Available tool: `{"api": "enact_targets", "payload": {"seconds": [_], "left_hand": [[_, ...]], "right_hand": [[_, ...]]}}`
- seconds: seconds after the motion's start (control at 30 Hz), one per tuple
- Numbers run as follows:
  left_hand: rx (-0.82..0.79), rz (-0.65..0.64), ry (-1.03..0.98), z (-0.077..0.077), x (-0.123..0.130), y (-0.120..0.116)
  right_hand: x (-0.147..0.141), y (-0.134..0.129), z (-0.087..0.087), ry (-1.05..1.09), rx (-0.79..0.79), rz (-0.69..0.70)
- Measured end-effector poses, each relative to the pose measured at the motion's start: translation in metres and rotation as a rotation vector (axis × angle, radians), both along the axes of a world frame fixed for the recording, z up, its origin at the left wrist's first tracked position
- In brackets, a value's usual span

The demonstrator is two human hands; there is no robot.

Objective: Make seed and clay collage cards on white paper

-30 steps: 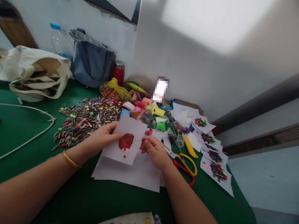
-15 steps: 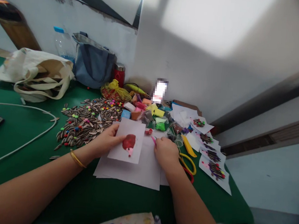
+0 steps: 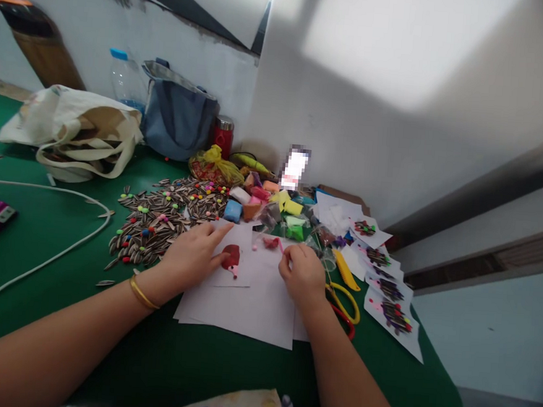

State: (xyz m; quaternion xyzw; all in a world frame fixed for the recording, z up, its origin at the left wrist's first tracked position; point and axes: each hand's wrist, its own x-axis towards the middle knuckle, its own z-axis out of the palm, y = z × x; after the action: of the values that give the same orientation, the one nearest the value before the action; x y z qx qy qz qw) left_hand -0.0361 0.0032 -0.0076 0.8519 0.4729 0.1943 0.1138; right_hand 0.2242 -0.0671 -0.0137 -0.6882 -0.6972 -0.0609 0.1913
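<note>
My left hand point(image 3: 192, 254) lies over the left part of a small white card point(image 3: 241, 276), fingers stretched out, holding it flat. On the card is a hedgehog picture with a dark red clay body point(image 3: 231, 258) and a pink snout with a dark red nose, partly hidden by my thumb. My right hand point(image 3: 304, 275) is closed around a thin pink tool point(image 3: 281, 246), only its end showing. Beside that end sits a small red clay lump point(image 3: 271, 242). A tiny pink ball point(image 3: 255, 248) rests near the card's right edge. White paper sheets point(image 3: 249, 318) lie underneath.
Sunflower seeds with coloured beads point(image 3: 168, 215) spread to the left. Bagged clay point(image 3: 252, 211) and a phone point(image 3: 295, 168) stand behind. Scissors point(image 3: 348, 302), a yellow cutter point(image 3: 346, 271) and finished hedgehog cards point(image 3: 413, 343) lie right. Bags point(image 3: 179, 122) line the wall.
The card has gone from being held up tilted to lying on the paper sheets. My left hand has changed from gripping its edge to resting spread on it. My right hand stays near the red lump.
</note>
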Motion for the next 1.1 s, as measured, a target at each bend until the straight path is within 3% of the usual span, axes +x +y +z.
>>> {"api": "enact_targets", "payload": {"seconds": [0.1,0.2,0.27,0.47,0.53,0.7,1.1], "left_hand": [[0.159,-0.072,0.022,0.000,-0.006,0.006],[0.079,-0.282,0.080,0.003,-0.008,0.008],[0.013,-0.351,0.118,0.004,-0.006,0.006],[-0.048,-0.390,0.121,0.001,-0.002,0.003],[-0.061,-0.390,0.119,0.000,-0.003,0.004],[-0.076,-0.398,0.108,-0.001,-0.003,0.005],[-0.073,-0.405,0.095,0.000,-0.003,0.005]], "right_hand": [[-0.007,-0.001,-0.010,0.374,-0.028,0.152],[-0.015,-0.001,-0.020,0.760,-0.214,0.228],[-0.020,-0.001,-0.022,0.953,-0.324,0.267],[-0.027,-0.002,-0.015,1.233,-0.626,0.388],[-0.028,-0.002,-0.012,1.189,-0.595,0.415],[-0.030,-0.007,-0.007,0.822,-0.376,0.426],[-0.041,-0.010,-0.008,0.584,-0.326,0.488]]}}
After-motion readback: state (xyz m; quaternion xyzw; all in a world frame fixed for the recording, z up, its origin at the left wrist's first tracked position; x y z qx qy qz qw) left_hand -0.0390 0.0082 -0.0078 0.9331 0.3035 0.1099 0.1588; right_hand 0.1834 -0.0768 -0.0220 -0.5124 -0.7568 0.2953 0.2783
